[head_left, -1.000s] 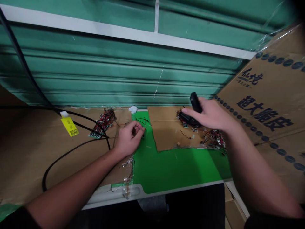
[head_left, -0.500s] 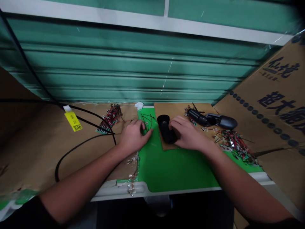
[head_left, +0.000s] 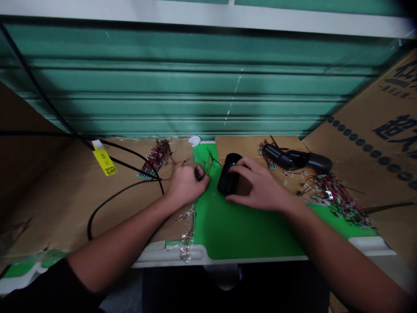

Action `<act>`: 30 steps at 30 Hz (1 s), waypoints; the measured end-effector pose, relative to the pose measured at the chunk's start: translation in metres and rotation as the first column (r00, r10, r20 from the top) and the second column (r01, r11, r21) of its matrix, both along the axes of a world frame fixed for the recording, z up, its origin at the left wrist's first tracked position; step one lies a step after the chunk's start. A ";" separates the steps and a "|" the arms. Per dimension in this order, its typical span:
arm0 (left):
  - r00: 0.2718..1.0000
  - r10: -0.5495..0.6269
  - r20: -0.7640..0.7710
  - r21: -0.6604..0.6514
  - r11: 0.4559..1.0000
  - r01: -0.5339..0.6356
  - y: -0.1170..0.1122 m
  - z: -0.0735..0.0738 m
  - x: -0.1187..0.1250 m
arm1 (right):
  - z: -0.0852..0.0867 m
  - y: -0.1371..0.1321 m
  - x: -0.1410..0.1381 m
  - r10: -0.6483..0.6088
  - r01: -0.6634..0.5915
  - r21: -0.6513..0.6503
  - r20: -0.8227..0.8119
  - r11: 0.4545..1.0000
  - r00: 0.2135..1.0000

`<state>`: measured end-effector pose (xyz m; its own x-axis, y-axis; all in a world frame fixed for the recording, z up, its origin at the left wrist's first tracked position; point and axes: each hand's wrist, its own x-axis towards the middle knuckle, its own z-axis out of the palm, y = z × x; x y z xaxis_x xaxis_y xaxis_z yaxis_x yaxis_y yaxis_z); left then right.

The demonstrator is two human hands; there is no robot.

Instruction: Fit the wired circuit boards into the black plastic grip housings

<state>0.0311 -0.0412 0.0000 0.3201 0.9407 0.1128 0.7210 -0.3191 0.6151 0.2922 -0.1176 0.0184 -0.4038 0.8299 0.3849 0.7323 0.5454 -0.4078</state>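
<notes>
My left hand is closed, with thumb and forefinger pinching thin dark wires at the edge of the green mat. A small black part, partly hidden, shows inside its curled fingers. Beside it lies a glossy black plastic housing, set slantwise across the mat and a cardboard piece. My right hand is at the housing's right side, thumb and fingers spread wide. Its fingertips lie against or just over the housing's upper part, and the thumb is near the lower end. Cardboard shows in the gap between thumb and fingers.
Bundles of red and black wires with small circuit boards lie at left, and a larger wire heap at right. Dark curved housings rest behind my right hand. Black cables with a yellow tag cross the left side.
The black housing has turned to lean the other way. My right hand has spread its fingers from a tighter grip. The wires by my left hand have shifted, and the whole view has moved slightly.
</notes>
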 end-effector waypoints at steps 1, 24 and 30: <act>0.997 0.020 0.068 -0.022 1.000 -0.019 0.001 0.000 0.001 | -0.003 0.000 -0.002 0.011 -0.011 -0.016 0.013 1.000 1.000; 0.519 0.222 0.826 -0.418 0.858 0.298 -0.037 0.016 0.030 | -0.006 -0.004 -0.039 -0.214 0.067 -0.257 -0.601 0.964 0.770; 0.514 0.202 0.834 -0.401 0.861 0.312 -0.039 0.017 0.030 | -0.002 -0.004 -0.040 -0.230 0.021 -0.326 -0.617 0.945 0.753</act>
